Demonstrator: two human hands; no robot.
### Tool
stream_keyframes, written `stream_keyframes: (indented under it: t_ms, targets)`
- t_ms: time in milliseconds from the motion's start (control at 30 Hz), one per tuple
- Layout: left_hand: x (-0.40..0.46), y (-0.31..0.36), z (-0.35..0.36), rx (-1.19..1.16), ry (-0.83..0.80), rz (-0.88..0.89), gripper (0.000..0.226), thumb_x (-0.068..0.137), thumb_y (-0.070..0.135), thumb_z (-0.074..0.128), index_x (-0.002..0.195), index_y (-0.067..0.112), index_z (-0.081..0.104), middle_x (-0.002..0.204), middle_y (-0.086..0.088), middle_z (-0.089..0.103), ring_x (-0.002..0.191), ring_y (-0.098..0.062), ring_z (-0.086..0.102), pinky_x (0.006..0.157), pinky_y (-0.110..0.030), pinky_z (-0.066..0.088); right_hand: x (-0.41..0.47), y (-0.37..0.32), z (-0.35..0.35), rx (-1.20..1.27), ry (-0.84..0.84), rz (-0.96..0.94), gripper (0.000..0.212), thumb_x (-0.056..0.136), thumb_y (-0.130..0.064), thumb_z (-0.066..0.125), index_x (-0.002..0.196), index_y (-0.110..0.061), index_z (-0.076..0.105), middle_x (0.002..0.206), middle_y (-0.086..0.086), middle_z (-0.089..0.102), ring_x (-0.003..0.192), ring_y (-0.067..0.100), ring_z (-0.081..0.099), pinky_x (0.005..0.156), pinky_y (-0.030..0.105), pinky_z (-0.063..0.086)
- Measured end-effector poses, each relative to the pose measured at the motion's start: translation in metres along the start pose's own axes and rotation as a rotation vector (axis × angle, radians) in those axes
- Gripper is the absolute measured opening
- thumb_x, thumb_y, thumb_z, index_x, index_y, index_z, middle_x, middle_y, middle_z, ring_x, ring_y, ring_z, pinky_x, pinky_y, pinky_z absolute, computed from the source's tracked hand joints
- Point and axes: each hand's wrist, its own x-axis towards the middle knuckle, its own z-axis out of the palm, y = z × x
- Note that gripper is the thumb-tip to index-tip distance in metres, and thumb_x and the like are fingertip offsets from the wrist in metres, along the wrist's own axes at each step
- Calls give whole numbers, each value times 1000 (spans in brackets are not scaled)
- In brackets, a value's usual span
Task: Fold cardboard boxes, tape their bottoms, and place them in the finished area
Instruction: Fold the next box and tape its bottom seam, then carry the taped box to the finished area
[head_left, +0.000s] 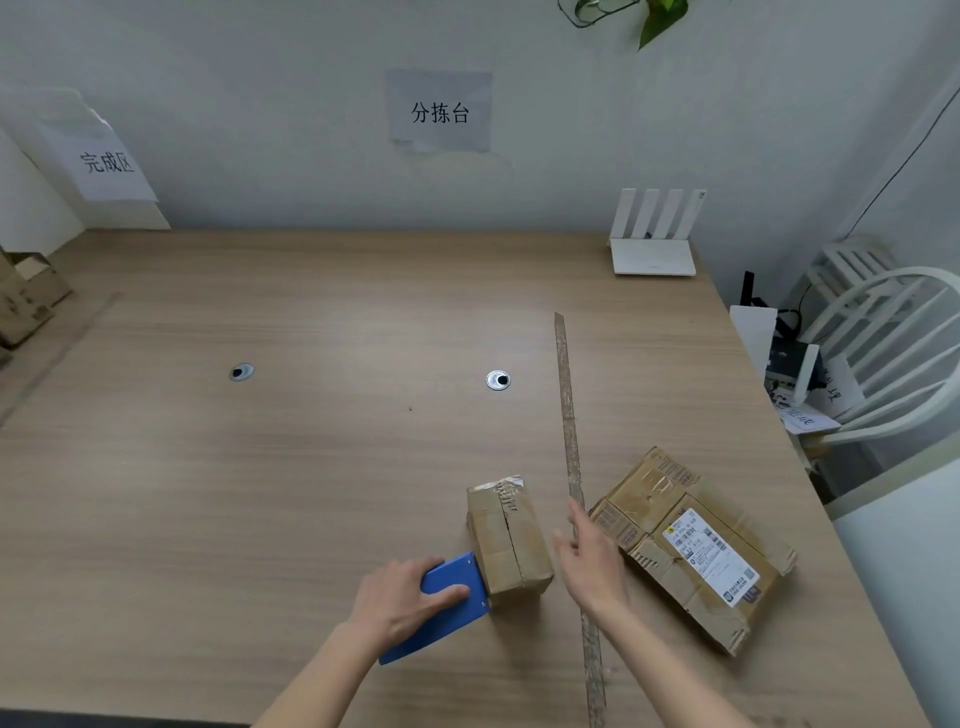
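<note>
Two cardboard pieces near the table's front right corner: small folded box standing just left of the long tape strip stuck along the tabletop, flattened box (shipping label up) lying right of that strip. Left hand wrapped around the blue tape dispenser, thumb on top, dispenser's front end touching the small box's near face. Right hand empty, fingers straight and slightly apart, hovering just right of the small box, above the strip. Seam of the small box running roughly front to back, angled a little left toward the far end, so long axis points away from the dispenser: likely a pull straight along that seam, near end to far end. Right hand closer to the box's right wall and well placed to steady it. Finished area apparently at the far left edge, where other boxes sit under a paper sign, well apart from both hands.
</note>
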Motion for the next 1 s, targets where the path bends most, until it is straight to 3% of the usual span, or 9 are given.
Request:
stream_keyframes:
  t_ms: [100, 200, 367, 467, 633, 800, 933, 1000]
  targets:
    - [1, 3, 0, 4, 10, -4, 65, 70, 89, 37, 107, 43, 64, 86, 18, 66, 73, -2, 60, 59, -22, 41, -12, -26, 28, -150, -199, -97, 106, 83, -68, 61, 162, -21, 8, 168, 1, 15, 152, 20, 24, 119, 38, 30]
    - [0, -1, 0, -3, 25, -18, 61, 71, 88, 39, 104, 43, 63, 83, 19, 66, 71, -2, 60, 57, -22, 39, -18, -31, 46, -347, -212, -102, 121, 81, -66, 64, 159, -18, -14, 168, 9, -9, 153, 28, 17, 118, 39, 31]
    - [1, -9, 4, 126, 75, -9, 62, 73, 86, 39, 106, 38, 62, 84, 15, 66, 72, -7, 58, 57, -26, 39, -20, -30, 54, -348, -166, -103, 119, 77, -60, 63, 159, -21, -13, 168, 7, -3, 148, 32, 26, 113, 41, 37]
    - [6, 3, 17, 303, 75, -43, 56, 79, 76, 42, 107, 30, 58, 100, 5, 71, 91, -23, 66, 68, -34, 46, -22, -31, 57, -328, -133, -102, 120, 72, -58, 62, 160, -21, -11, 168, 6, 2, 146, 31, 30, 112, 39, 39]
    - [14, -3, 33, 259, 150, -154, 61, 89, 78, 39, 132, 37, 50, 109, 4, 72, 100, -21, 68, 74, -34, 48, -20, -21, 52, -349, -114, -112, 129, 71, -63, 68, 157, -26, -20, 168, 5, 2, 147, 27, 31, 112, 38, 40]
    - [14, -19, 45, 296, 103, -153, 59, 100, 61, 41, 151, 32, 32, 120, 1, 61, 112, -21, 59, 87, -32, 42, -24, -12, 51, -397, -88, -184, 133, 71, -58, 73, 153, -31, -29, 155, 4, 22, 133, 26, 45, 98, 37, 50]
    - [12, -24, 52, 294, 29, -175, 66, 103, 55, 39, 159, 31, 16, 126, -1, 55, 112, -20, 56, 90, -32, 42, -22, -10, 44, -283, -211, -172, 143, 60, -73, 75, 155, -34, -24, 164, -3, 11, 148, 22, 30, 114, 39, 39]
    - [13, -22, 49, 308, 16, -177, 69, 100, 55, 40, 160, 29, 17, 132, -2, 52, 116, -22, 55, 94, -33, 42, -19, -9, 36, -142, -199, -175, 130, 65, -79, 70, 161, -30, -4, 166, -10, 14, 151, 13, 23, 120, 36, 30]
